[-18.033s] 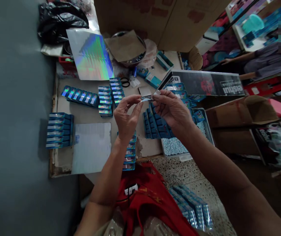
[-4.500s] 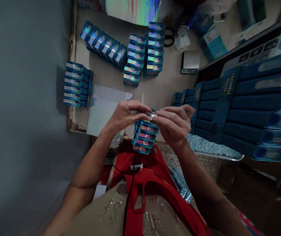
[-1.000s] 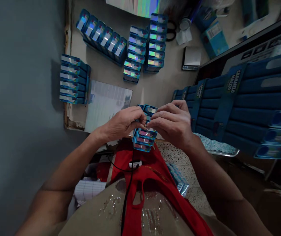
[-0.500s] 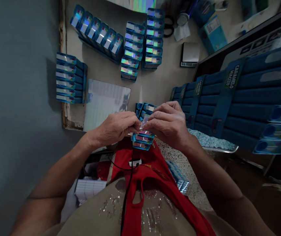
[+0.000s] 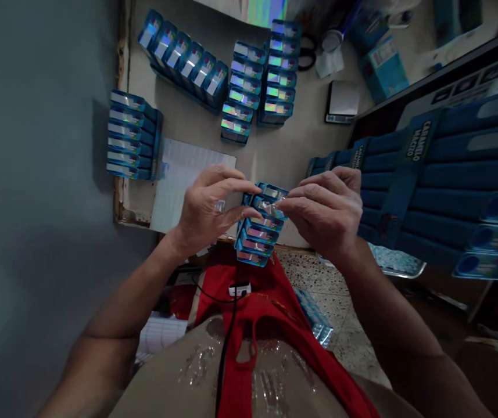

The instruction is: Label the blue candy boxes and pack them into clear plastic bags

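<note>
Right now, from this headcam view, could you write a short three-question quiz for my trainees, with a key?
1. Which hand's fingertips pinch the shiny clear piece?
2. True or false: the left thumb and index fingertip are pressed together.
3. How many boxes stand in the far-left row of blue boxes? A four, B six, C nine.

Key: 1. The right hand. 2. False; the left hand has them spread apart. 3. B.

A plain grey-blue wall point(image 5: 43, 174) fills the left side, meeting the left edge of a pale-topped counter point(image 5: 283, 152). That edge is brown and chipped, worn most at the near left corner. Below the near edge lies speckled floor point(image 5: 348, 342). Light is dim, deepening to shadow beyond the counter's near right corner.
</note>
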Demonstrator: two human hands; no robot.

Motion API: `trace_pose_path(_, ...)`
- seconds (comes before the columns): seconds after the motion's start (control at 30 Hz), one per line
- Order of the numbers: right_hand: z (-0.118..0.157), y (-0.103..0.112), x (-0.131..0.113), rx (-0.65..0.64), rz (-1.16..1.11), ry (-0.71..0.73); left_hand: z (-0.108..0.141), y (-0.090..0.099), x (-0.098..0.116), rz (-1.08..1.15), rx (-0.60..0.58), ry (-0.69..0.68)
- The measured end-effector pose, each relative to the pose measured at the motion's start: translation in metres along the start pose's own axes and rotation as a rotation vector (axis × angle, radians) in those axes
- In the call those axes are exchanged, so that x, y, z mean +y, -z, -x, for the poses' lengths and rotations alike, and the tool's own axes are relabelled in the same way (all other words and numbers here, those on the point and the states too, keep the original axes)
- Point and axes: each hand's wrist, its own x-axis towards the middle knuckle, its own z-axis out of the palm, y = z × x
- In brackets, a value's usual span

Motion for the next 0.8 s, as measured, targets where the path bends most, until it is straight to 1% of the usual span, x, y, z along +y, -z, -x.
trace_pose_path(0.13, 0.005, -0.001, 0.002, -0.088, -0.006, -0.094, -0.003, -0.012, 0.0, 0.047, -0.034, -0.009)
trace_pose_path(0.23, 0.007, -0.002, 0.003, -0.106, -0.02, -0.123, -0.003, -0.015, -0.003, 0.097, -0.067, 0.022)
trace_pose_path(0.37, 0.01, -0.003, 0.002, -0.059, 0.007, -0.045, -0.006, -0.018, -0.005, 0.178, -0.133, 0.042)
trace_pose_path(0.5, 0.01, -0.001, 0.001, -0.08, 0.01, -0.004, -0.009, -0.02, -0.007, 0.22, -0.147, 0.036)
trace_pose_path(0.67, 0.006, -0.001, -0.001, -0.004, 0.041, 0.078, -0.008, -0.022, -0.009, 0.226, -0.167, 0.029)
trace_pose_path(0.8, 0.004, -0.005, -0.001, -0.015, 0.04, 0.081, -0.005, -0.026, -0.008, 0.208, -0.156, 0.04)
